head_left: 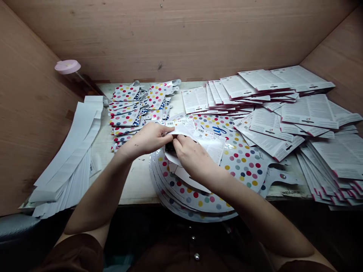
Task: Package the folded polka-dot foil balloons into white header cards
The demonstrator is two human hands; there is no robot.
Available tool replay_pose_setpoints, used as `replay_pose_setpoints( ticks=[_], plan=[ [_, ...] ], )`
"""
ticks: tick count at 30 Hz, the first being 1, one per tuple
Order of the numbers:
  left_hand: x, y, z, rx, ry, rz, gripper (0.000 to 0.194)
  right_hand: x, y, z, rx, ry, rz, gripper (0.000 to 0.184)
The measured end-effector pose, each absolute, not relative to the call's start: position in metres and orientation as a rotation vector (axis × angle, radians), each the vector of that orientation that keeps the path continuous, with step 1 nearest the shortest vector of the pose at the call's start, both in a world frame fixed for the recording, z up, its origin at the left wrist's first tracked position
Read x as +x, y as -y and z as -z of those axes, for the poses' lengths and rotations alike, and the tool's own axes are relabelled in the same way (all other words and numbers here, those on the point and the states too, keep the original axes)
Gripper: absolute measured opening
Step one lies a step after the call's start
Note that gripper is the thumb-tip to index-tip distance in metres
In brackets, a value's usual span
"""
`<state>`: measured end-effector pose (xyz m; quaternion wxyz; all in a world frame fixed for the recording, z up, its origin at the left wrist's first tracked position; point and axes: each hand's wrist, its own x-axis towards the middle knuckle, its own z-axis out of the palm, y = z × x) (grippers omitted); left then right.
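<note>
My left hand (151, 139) pinches the upper edge of a white printed packet (185, 126) between thumb and fingers. Close against it, my right hand (194, 154) has its fingers curled at the packet's dark gap; what they grip is hidden. More white packets (214, 143) lie just under and beside my right hand. Beneath both hands is a pile of flat, round foil balloons (244, 166) with coloured dots, blue lettering and tails pointing right. Folded dotted balloons (124, 117) sit in two stacks beyond my left hand.
Many white printed packets (309, 111) spread in overlapping piles on the right. Long white paper strips (70, 151) lie at the left, below a bottle with a pink lid (68, 67). Wooden panels (181, 41) wall in the white tabletop (138, 181) on three sides.
</note>
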<state>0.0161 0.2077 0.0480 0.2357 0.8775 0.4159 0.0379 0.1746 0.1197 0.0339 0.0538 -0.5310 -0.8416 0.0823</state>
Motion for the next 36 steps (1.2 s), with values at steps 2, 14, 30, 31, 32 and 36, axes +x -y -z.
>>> replay_pose_setpoints(
  ticks=[2, 14, 30, 31, 32, 36],
  plan=[
    [0.018, -0.204, -0.048, 2.436, -1.090, -0.072, 0.036, 0.172, -0.122, -0.028, -1.640, 2.604, -0.274, 0.035],
    [0.020, -0.203, 0.006, 2.585, -0.955, -0.108, 0.062, 0.200, -0.047, -0.010, -1.526, 2.576, -0.687, 0.026],
    [0.054, -0.115, 0.087, 2.811, -0.994, -0.181, 0.054, 0.232, -0.023, 0.098, -1.442, 1.753, -0.593, 0.012],
    [0.054, -0.115, 0.088, 2.802, -0.999, -0.192, 0.054, 0.234, -0.022, 0.099, -1.425, 1.768, -0.573, 0.013],
    [0.054, -0.115, 0.088, 2.793, -0.997, -0.197, 0.053, 0.236, -0.020, 0.100, -1.416, 1.781, -0.562, 0.014],
    [0.053, -0.117, 0.086, 2.760, -0.983, -0.201, 0.053, 0.239, -0.019, 0.098, -1.430, 1.819, -0.620, 0.015]
  ],
)
